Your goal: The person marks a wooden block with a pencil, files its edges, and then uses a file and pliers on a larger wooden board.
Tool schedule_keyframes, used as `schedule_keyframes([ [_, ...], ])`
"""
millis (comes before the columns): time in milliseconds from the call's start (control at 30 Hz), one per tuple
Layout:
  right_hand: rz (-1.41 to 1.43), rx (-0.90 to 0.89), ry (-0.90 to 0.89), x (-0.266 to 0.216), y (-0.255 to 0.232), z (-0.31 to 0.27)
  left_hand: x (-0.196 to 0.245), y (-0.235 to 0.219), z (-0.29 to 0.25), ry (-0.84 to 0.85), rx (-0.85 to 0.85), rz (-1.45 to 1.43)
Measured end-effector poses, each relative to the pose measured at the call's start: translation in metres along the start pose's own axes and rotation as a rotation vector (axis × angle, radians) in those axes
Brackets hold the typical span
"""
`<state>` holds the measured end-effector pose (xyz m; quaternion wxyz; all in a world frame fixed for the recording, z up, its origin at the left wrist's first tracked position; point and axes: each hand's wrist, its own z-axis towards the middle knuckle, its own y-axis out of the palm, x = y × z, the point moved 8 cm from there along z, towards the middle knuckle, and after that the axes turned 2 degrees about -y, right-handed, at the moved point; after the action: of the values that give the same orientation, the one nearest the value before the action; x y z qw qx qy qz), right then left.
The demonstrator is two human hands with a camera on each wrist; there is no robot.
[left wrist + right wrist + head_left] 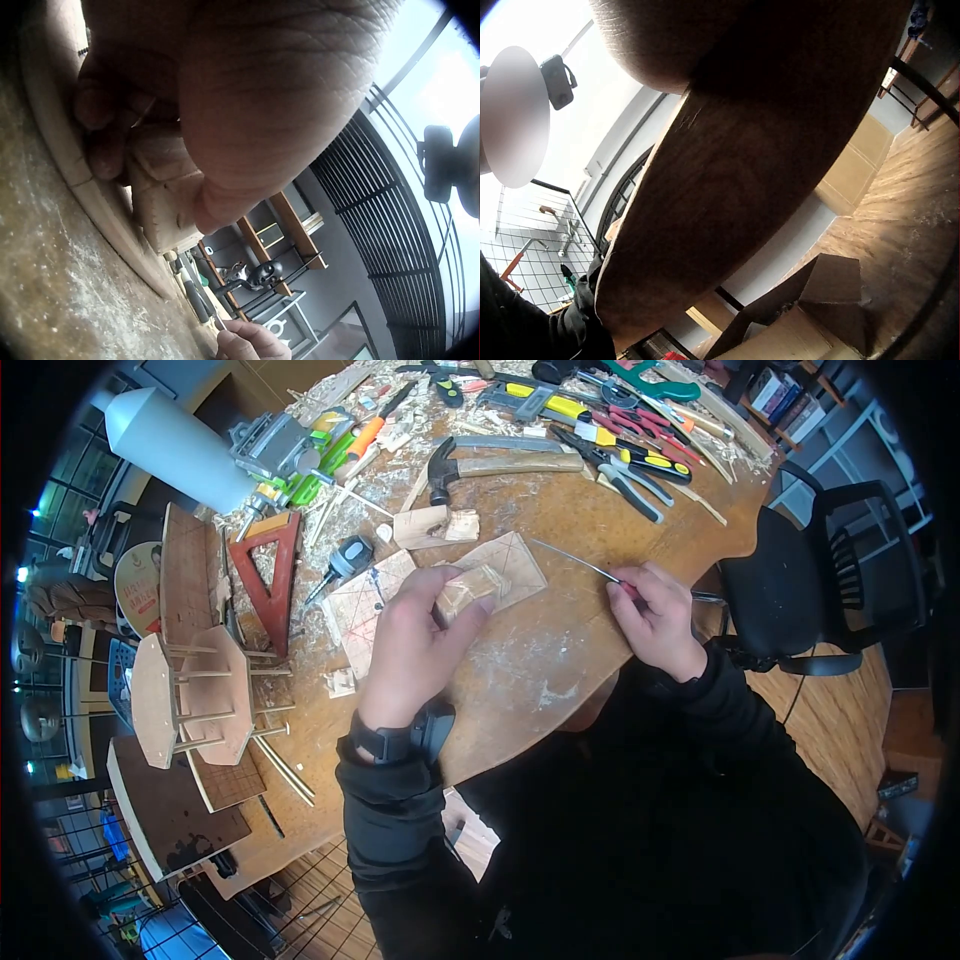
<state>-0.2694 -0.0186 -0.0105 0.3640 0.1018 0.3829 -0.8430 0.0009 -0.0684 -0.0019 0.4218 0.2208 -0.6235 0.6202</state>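
In the head view, the left hand (pixel 415 640) grips a small carved wooden block (pixel 470 592) between thumb and fingers, over a flat board (pixel 522 570) lying on the table. The left wrist view shows the thumb of this hand (pixel 255 112) against the block's (pixel 166 202) side. To the right, the right hand (pixel 658 615) pinches the red handle (pixel 628 589) of a thin metal tool (pixel 575 558), whose shaft points up and left toward the board. In the right wrist view only part of the right hand (pixel 649 45) shows, above the table's edge; the tool is hidden there.
Behind the block lie a hammer (pixel 510 464), pliers (pixel 630 485) and wood shavings. A red triangle (pixel 270 580), a small screwdriver (pixel 345 558) and a wooden model (pixel 210 695) stand or lie left. A black chair (pixel 835 580) is at the right.
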Motion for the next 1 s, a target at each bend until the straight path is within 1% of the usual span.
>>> schedule_keyframes([
  [300, -0.003, 0.004, 0.001, 0.001, 0.001, -0.001, 0.001, 0.001, 0.0, 0.039, 0.001, -0.01],
  [400, -0.002, -0.002, 0.009, 0.001, 0.001, -0.001, 0.004, 0.0, -0.001, 0.006, -0.006, 0.023],
  [700, -0.004, -0.001, 0.001, 0.0, 0.001, 0.0, 0.003, 0.001, -0.002, 0.04, -0.006, 0.027],
  [833, -0.004, -0.008, 0.019, 0.002, 0.001, -0.001, 0.002, 0.001, -0.002, 0.009, -0.016, 0.022],
  [900, -0.002, -0.004, 0.014, 0.002, 0.001, -0.001, 0.005, 0.0, -0.002, 0.052, -0.015, 0.044],
  [1000, -0.006, 0.003, 0.012, 0.002, 0.001, -0.001, 0.01, -0.001, -0.003, 0.048, 0.002, 0.038],
])
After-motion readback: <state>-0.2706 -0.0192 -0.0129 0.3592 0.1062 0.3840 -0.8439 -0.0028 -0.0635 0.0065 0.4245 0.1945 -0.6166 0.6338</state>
